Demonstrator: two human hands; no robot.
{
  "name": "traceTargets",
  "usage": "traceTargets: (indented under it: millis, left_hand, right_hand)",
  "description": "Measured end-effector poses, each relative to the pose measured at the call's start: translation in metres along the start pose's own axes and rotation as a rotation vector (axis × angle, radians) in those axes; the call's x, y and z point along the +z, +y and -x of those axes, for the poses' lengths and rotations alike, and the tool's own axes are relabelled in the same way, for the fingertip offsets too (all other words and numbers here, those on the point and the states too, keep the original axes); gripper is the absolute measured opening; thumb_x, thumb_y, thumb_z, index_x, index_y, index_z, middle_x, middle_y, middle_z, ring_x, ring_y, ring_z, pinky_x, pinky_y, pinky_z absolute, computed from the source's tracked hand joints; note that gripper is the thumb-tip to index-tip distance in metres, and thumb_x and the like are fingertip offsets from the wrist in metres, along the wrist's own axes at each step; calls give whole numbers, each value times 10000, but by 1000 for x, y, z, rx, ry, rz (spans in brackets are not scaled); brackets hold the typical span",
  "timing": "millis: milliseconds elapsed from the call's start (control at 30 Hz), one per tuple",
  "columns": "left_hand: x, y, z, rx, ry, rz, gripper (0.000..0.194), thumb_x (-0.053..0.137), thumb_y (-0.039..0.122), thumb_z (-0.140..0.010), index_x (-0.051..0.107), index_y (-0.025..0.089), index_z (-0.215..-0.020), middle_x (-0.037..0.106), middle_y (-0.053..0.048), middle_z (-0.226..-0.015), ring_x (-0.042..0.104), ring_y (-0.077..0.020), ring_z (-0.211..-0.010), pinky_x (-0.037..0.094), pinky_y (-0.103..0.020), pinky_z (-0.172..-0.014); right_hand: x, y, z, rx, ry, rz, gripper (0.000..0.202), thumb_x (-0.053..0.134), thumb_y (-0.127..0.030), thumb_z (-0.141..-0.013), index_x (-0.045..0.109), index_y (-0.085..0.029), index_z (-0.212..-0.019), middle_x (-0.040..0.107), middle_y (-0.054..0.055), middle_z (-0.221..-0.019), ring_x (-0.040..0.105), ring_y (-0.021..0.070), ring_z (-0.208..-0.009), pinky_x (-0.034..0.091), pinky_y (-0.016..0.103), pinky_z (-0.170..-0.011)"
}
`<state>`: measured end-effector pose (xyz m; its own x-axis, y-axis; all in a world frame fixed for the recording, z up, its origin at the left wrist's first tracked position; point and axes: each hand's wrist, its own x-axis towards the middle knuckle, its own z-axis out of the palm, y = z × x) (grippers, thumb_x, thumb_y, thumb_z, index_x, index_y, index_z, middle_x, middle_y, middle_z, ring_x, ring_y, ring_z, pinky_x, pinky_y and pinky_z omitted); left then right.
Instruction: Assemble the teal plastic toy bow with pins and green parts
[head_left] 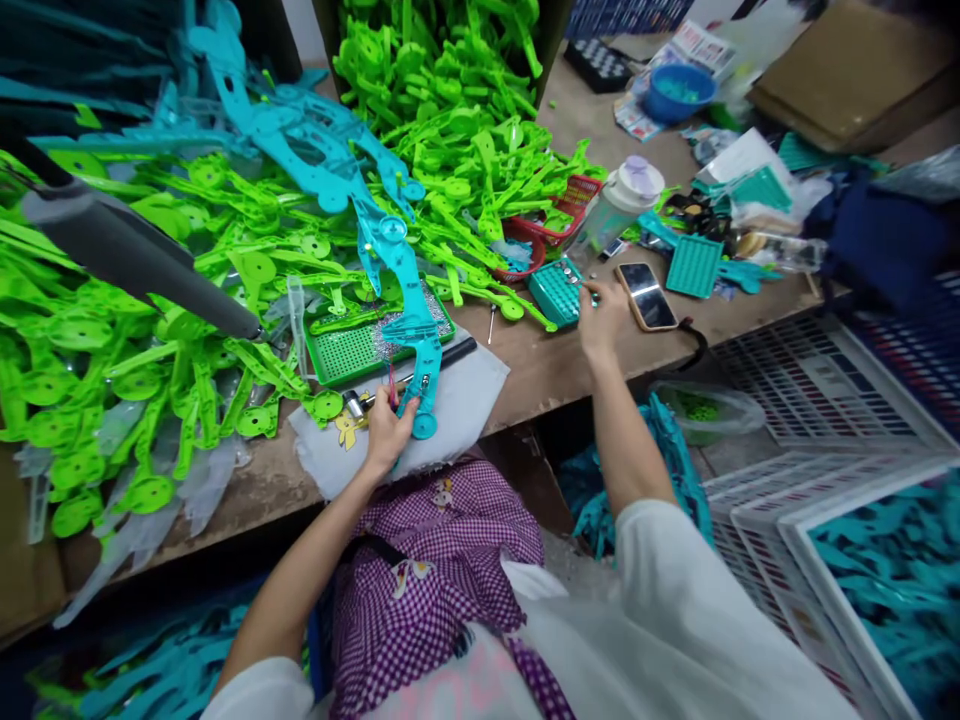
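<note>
On my feed, a brown workbench point(540, 370) spans the scene, a heap of bright green plastic parts point(255, 265) covering its left side. A long blue plastic part point(409, 280) runs over a green perforated tray point(341, 350) and pale cloth point(476, 390); my left hand point(388, 432) grasps its near end. My right hand point(604, 320), fingers bent, is at the teal box point(556, 298); I can't tell whether it grips anything. A phone point(646, 295) lies just right.

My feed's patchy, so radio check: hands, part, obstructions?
Left hand holding long blue part. Right hand at teal tray, grip unclear. Phone close beside right hand.
</note>
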<state>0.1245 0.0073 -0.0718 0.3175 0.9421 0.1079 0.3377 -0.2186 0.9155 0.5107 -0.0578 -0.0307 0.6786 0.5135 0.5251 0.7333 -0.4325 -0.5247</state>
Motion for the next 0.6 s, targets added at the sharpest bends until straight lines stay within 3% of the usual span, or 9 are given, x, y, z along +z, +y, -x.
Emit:
traceTargets:
  millis: [67, 167, 267, 333, 433, 533, 600]
  left_hand:
    - [0, 0, -1, 1, -3, 2, 354, 667, 414, -787, 353, 250, -772, 507, 31, -711, 512, -165, -666, 409, -301, -646]
    - [1, 0, -1, 10, -1, 19, 350, 669, 409, -789, 356, 250, -778, 579, 3, -780, 555, -180, -720, 430, -309, -670]
    - [2, -1, 0, 20, -3, 17, 340, 674, 389, -792, 363, 250, -778, 583, -4, -781, 565, -186, -723, 435, -309, -664]
    - [2, -1, 1, 14, -9, 10, 331, 677, 379, -790, 372, 250, -780, 546, 10, -739, 548, -180, -686, 427, -304, -644]
    - [2, 0, 2, 7, -16, 16, 314, 670, 372, -798, 381, 248, -784, 529, 16, -739, 535, -172, -677, 423, -301, -645]
    - [2, 2, 3, 3, -15, 25, 297, 666, 371, -811, 398, 246, -791, 521, 19, -740, 526, -168, -682, 429, -299, -660]
    - [2, 2, 3, -12, -22, 39, 300, 673, 385, -819, 409, 245, -801, 533, 18, -743, 533, -168, -688, 434, -298, -665]
  right_hand:
    - [3, 23, -33, 3, -63, 27, 347, 568, -364, -934, 747, -67, -928, 660, 102, -854, 556, 136, -748, 412, 319, -745]
    - [10, 35, -51, -41, -148, 39, 229, 626, -316, -908, 724, -129, -817, 651, 87, -814, 540, 144, -719, 404, 336, -745]
    - [6, 29, -52, -102, -143, 29, 274, 591, -317, -937, 635, -194, -696, 645, 106, -760, 560, 201, -775, 416, 418, -846]
    - [-1, 13, -43, -144, -76, -6, 310, 562, -359, -954, 605, -224, -679, 646, 108, -739, 570, 225, -791, 417, 465, -885]
    - [-7, -34, 1, -257, -14, -137, 263, 569, -379, -957, 641, -245, -743, 690, 89, -775, 603, 225, -769, 466, 442, -824]
    - [-4, -100, 76, -460, -165, -385, 191, 611, -361, -942, 690, -233, -823, 731, 47, -795, 660, 198, -765, 517, 383, -762]
    - [-1, -146, 121, -476, -217, -495, 190, 612, -339, -945, 699, -223, -823, 735, 20, -769, 679, 173, -738, 542, 363, -755]
